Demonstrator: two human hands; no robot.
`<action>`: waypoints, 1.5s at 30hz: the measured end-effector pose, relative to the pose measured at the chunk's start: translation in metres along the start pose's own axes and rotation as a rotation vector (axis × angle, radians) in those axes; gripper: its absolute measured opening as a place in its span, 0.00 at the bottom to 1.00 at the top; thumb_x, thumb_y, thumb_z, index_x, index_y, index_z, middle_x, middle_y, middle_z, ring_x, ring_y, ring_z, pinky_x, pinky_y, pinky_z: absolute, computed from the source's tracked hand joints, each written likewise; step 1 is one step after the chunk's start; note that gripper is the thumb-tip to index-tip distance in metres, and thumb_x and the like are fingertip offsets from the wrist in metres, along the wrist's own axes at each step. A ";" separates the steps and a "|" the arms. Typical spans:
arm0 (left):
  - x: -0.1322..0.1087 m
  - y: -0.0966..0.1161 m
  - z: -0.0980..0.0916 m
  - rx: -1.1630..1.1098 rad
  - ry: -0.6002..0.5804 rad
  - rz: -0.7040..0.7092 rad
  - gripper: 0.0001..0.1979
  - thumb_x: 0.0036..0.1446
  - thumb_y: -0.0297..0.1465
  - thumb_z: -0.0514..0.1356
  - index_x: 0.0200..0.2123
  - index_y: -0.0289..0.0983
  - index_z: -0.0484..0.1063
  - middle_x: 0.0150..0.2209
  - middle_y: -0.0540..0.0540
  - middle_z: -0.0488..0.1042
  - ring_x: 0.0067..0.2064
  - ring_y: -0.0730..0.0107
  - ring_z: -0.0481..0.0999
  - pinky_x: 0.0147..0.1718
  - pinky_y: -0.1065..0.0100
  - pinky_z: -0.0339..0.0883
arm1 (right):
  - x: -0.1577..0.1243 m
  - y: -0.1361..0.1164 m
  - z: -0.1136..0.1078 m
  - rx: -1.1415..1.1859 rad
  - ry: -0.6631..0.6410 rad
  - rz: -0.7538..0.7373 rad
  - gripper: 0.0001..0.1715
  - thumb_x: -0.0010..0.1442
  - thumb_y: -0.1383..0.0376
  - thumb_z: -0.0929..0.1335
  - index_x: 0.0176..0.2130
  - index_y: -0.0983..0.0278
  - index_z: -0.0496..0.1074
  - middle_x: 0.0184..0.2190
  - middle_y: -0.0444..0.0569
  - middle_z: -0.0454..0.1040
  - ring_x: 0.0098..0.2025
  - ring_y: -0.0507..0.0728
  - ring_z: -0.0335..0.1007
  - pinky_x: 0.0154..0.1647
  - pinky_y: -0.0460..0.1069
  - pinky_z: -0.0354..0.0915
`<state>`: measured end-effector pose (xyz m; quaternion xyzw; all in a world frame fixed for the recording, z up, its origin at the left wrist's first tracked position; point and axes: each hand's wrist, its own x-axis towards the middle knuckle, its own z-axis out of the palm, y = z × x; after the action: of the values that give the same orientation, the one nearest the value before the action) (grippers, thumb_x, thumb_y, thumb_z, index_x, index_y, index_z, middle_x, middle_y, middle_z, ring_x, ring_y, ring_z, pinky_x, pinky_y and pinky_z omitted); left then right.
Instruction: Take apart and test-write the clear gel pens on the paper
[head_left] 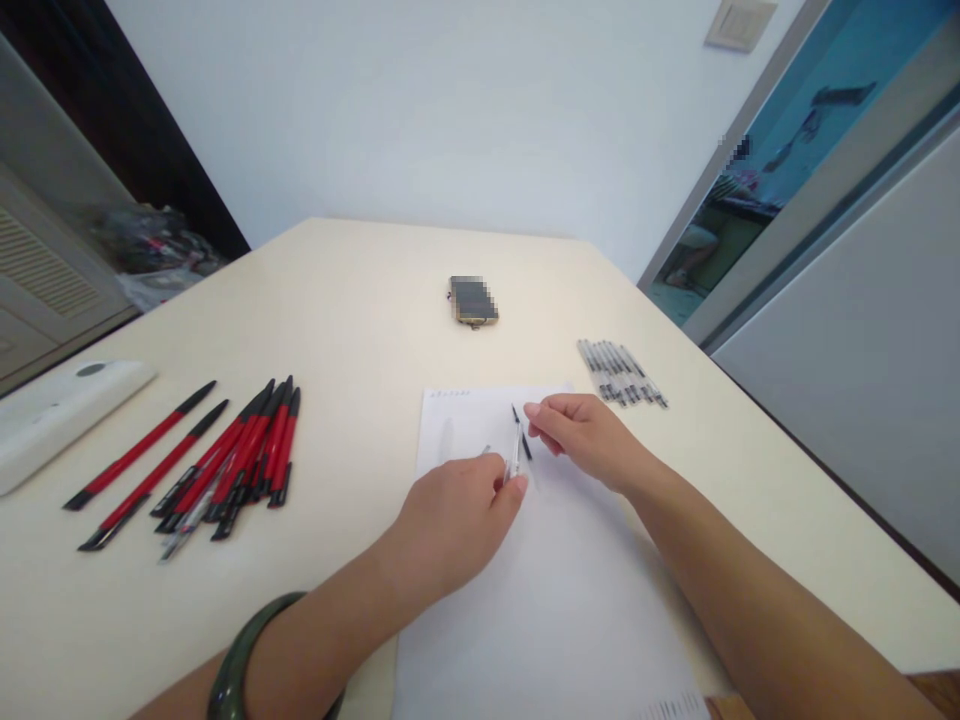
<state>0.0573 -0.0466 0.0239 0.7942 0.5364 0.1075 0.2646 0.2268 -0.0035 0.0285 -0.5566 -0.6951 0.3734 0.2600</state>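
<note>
Clear plastic with a thin dark core made up the pen refill (516, 447), slim and nearly upright in view, its dark tip pointing away from the person. It sat over the white sheet of paper (540, 580), pinched at its lower end by the left hand (450, 520), whose grip was clenched on it. The right hand (581, 435) held its grip closed around the upper part of the same refill. A green bangle (244, 655) circled the left wrist. On the cream surface (360, 320), red-and-black pens (225, 460) lay to the left, a row of clear refills (621, 372) to the right, a phone (473, 300) beyond.
</note>
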 end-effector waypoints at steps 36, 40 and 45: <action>-0.007 0.000 0.005 0.337 -0.192 0.490 0.13 0.55 0.41 0.46 0.31 0.39 0.63 0.30 0.49 0.71 0.31 0.66 0.69 0.28 0.66 0.60 | 0.025 0.049 -0.043 -0.754 0.053 0.270 0.16 0.53 0.64 0.57 0.26 0.66 0.70 0.30 0.52 0.72 0.30 0.54 0.65 0.29 0.45 0.53; -0.007 0.001 0.005 0.329 -0.208 0.472 0.14 0.55 0.41 0.46 0.31 0.38 0.64 0.30 0.48 0.70 0.31 0.65 0.68 0.28 0.66 0.59 | 0.028 0.054 -0.041 -0.728 0.071 0.272 0.14 0.52 0.65 0.58 0.27 0.66 0.70 0.31 0.53 0.72 0.31 0.54 0.65 0.29 0.45 0.54; -0.006 0.001 0.002 0.300 -0.223 0.464 0.14 0.55 0.41 0.46 0.32 0.38 0.65 0.31 0.48 0.71 0.32 0.64 0.69 0.29 0.65 0.59 | 0.029 0.055 -0.041 -0.702 0.077 0.276 0.14 0.52 0.65 0.58 0.28 0.67 0.70 0.31 0.54 0.73 0.32 0.54 0.66 0.29 0.45 0.54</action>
<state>0.0562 -0.0530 0.0233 0.9328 0.3178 -0.0032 0.1700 0.2832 0.0396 0.0065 -0.7140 -0.6888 0.1226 0.0265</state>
